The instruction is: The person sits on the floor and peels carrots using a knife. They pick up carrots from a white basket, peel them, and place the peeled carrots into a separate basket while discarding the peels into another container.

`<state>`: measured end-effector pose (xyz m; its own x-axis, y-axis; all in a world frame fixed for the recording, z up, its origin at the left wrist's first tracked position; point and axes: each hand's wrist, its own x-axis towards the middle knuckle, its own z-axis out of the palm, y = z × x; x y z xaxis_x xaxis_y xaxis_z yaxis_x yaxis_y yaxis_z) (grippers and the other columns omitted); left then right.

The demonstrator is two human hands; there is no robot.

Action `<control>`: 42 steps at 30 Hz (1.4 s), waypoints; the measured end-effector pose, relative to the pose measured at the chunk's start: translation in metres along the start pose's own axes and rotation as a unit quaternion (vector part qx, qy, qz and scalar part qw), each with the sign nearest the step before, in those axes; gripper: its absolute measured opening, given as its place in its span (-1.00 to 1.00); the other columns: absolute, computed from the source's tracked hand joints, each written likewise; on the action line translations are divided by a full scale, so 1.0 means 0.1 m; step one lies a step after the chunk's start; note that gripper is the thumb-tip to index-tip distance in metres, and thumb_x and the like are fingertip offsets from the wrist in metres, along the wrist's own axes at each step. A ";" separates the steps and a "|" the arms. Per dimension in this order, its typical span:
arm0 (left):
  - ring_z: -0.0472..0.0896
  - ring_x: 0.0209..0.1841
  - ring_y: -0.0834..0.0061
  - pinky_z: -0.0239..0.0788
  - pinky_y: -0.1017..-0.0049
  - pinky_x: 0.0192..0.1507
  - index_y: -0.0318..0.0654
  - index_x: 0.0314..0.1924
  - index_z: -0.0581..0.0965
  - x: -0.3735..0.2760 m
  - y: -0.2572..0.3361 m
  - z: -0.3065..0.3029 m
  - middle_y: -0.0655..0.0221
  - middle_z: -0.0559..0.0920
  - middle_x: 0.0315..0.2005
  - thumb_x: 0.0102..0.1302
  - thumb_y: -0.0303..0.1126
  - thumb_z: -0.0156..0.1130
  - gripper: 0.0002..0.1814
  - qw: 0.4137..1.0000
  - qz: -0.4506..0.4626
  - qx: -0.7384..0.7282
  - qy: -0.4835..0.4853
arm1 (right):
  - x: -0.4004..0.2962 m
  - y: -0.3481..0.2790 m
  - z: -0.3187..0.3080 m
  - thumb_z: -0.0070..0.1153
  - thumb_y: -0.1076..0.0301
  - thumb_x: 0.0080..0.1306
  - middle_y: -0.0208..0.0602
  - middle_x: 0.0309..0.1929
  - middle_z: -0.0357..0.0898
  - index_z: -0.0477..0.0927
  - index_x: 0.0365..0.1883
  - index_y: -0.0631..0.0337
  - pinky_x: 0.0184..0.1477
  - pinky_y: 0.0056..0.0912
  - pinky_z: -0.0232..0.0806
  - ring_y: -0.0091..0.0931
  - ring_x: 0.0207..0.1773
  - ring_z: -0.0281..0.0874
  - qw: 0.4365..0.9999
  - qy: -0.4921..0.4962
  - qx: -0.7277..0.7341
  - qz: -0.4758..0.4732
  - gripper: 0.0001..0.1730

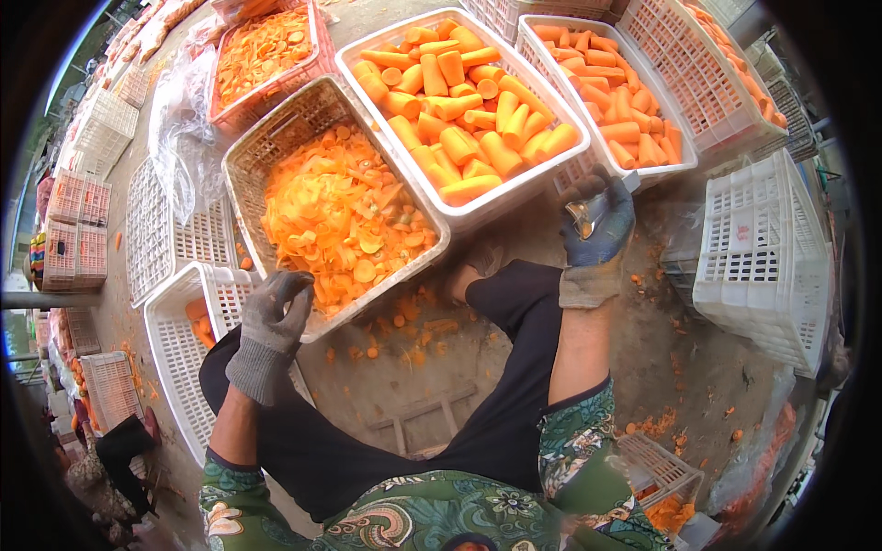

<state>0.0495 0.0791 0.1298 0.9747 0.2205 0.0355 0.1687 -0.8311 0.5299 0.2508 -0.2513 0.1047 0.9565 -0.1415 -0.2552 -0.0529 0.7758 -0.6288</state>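
My left hand (277,327), in a grey knit glove with a dark palm, hovers at the near left rim of a dirty white crate (337,324). Its fingers are bent, with a gap to the thumb, and nothing shows between them. Orange carrot peelings (331,220) and cut carrot ends fill much of that crate. My right hand (598,224), in a blue-coated glove, grips a small metal hand tool (583,220); the fingers hide part of it. Beyond both hands, peeled carrots (475,117) are heaped in a white crate (510,186).
Another white crate (665,169) of peeled carrots stands at the back right, beside a taller crate (696,82). A pink crate (265,96) holds peelings. White crates (751,248) stack at right; one (176,365) is by my left knee. A person (110,461) sits at lower left.
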 end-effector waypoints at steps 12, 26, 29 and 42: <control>0.60 -0.24 0.21 0.43 0.32 -0.22 -0.17 -0.24 0.54 -0.40 -0.37 0.13 0.22 0.59 -0.36 0.22 -0.31 0.16 -0.84 0.997 -0.007 0.033 -0.072 | 0.21 0.53 0.20 0.08 0.29 0.24 -0.39 -0.35 0.42 0.41 -0.06 0.37 -0.45 -0.51 0.36 -0.52 -0.39 0.45 0.970 -0.051 -0.199 0.126 -0.61; 0.52 0.08 0.11 0.34 0.16 0.07 -0.23 0.17 0.35 2.70 1.40 2.02 0.06 0.50 0.06 0.24 0.09 0.01 -0.35 0.994 -0.011 -0.001 -0.111 | 0.59 0.16 0.31 -0.17 0.23 0.39 -0.32 -0.36 0.38 0.44 -0.09 0.36 -0.31 -0.38 0.44 -0.47 -0.34 0.47 0.995 -0.017 -0.096 0.002 -0.65; 0.50 0.10 0.07 0.35 0.12 0.06 -0.27 0.18 0.35 3.02 1.59 2.37 0.01 0.50 0.06 0.24 0.03 0.02 -0.36 0.980 -0.078 0.045 -0.175 | 0.63 0.11 0.24 -0.17 0.22 0.40 -0.36 -0.39 0.39 0.43 -0.10 0.36 -0.33 -0.39 0.44 -0.50 -0.41 0.47 0.998 -0.021 -0.003 0.063 -0.65; 0.56 -0.55 0.34 0.48 0.46 -0.41 -0.41 -0.09 0.46 2.37 0.93 2.02 0.15 0.56 -0.43 0.28 -0.08 0.15 -0.53 0.975 -0.068 -0.180 -0.109 | 0.48 -0.08 0.22 -0.05 0.34 0.34 -0.34 -0.38 0.39 0.41 -0.05 0.37 -0.30 -0.39 0.45 -0.51 -0.35 0.47 0.989 -0.082 0.074 0.100 -0.70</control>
<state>0.3261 -0.0485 0.0165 0.9616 0.1691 -0.2163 0.2743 -0.5607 0.7812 0.3030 -0.2506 0.1132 0.9656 0.1157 -0.2329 -0.2144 0.8612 -0.4609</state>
